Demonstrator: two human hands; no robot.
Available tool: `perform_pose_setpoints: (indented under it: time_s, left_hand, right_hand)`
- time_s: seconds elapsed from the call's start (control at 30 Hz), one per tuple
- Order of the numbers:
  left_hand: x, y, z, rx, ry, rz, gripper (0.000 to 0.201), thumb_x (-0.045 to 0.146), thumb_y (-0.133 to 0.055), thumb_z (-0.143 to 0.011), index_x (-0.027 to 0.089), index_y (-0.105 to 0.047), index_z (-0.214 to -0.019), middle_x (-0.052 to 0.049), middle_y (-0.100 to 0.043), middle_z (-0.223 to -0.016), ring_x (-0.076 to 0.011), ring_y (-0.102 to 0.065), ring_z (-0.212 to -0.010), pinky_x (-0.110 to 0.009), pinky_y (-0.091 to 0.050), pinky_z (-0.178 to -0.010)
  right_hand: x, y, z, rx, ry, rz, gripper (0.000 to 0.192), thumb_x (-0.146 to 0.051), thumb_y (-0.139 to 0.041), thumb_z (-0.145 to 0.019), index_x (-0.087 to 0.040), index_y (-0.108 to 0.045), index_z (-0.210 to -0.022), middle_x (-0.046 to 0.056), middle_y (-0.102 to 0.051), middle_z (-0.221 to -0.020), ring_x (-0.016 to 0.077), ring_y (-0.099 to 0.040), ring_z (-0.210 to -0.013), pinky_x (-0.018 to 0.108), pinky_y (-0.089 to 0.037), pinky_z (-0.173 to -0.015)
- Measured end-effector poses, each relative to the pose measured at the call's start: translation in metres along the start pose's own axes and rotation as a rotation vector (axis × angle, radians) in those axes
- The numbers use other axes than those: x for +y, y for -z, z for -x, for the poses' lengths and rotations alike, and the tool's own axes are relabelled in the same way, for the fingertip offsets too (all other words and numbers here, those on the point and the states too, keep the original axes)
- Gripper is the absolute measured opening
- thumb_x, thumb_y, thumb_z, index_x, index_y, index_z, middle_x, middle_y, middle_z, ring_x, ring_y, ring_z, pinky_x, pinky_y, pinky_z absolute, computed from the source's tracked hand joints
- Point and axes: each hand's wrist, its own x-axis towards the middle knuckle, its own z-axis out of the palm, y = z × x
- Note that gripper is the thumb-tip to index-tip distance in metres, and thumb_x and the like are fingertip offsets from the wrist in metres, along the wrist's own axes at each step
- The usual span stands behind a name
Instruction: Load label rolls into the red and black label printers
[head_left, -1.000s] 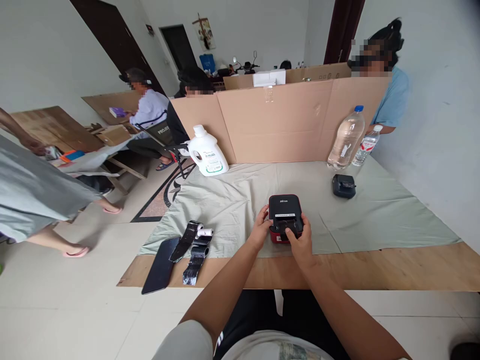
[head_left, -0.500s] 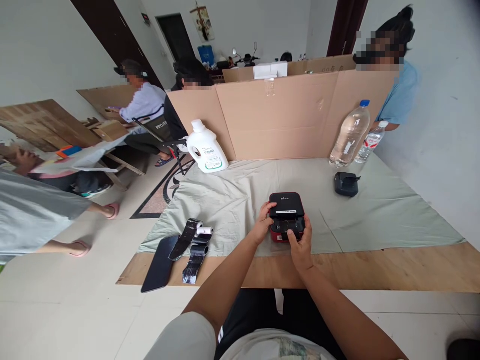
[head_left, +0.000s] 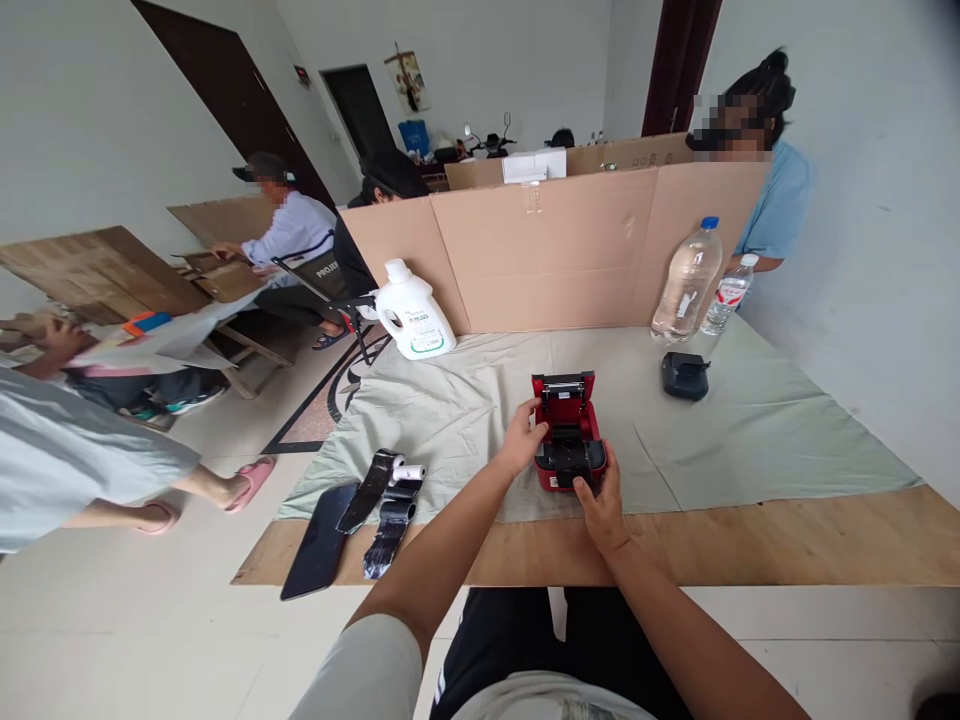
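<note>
Well, cardboard (head_left: 555,255) and bottles (head_left: 686,285) stand beyond the open red device (head_left: 568,450)

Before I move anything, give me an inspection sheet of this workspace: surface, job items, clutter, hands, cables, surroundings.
Surface: wrinkled cloth over a table, wood showing along the front.
Job's things: printer, lid raised.
Clutter: tablet reaching past the front edge; dark strips; white roll; black case; jug; large bottle; small bottle.
Hands: left hand at the printer's left side; right hand gripping its front right corner.
Cables: nothing seen.
Surroundings: cardboard screen behind; person in blue beyond it; standing person at left.
</note>
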Motion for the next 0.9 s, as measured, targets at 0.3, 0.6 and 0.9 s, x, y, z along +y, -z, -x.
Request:
perform_pose_setpoints:
  time_s: [0.3,0.6,0.9]
  left_hand:
    - [0.037,-0.029,-0.037,-0.542,-0.157,-0.851,0.026,0.018,-0.063,-0.072,0.021,-0.07,-0.097,-0.01,-0.07,-0.103,-0.0309,-0.061,-0.104,-0.048,-0.035,-0.1]
    - [0.017,-0.058,-0.064,-0.572,0.025,-0.827,0.014,0.009,-0.073,-0.055,0.016,-0.065,-0.065,-0.016,-0.07,-0.079,-0.0389,-0.062,-0.098,-0.054,-0.033,-0.099]
    - [0.029,0.014,-0.043,-0.632,-0.104,-0.232,0.038,0.028,-0.072,-0.066,0.019,-0.065,-0.103,-0.008,-0.066,-0.106,-0.0268,-0.06,-0.097,-0.039,-0.046,-0.088]
  right_hand:
    - [0.003,0.002,-0.001,-0.011,0.009,-0.044,0.067,-0.054,-0.043,-0.088,-0.019,-0.028,-0.143,0.014,-0.039,-0.142,0.027,-0.038,-0.132,0.052,-0.031,-0.11]
    - [0.005,0.003,-0.002,-0.014,0.011,-0.071,0.067,-0.054,-0.046,-0.087,-0.018,-0.03,-0.142,0.015,-0.039,-0.142,0.0267,-0.039,-0.131,0.051,-0.031,-0.11]
    - [0.002,0.005,-0.002,-0.028,-0.017,-0.079,0.068,-0.054,-0.046,-0.087,-0.019,-0.029,-0.143,0.014,-0.039,-0.143,0.0263,-0.038,-0.132,0.05,-0.029,-0.11]
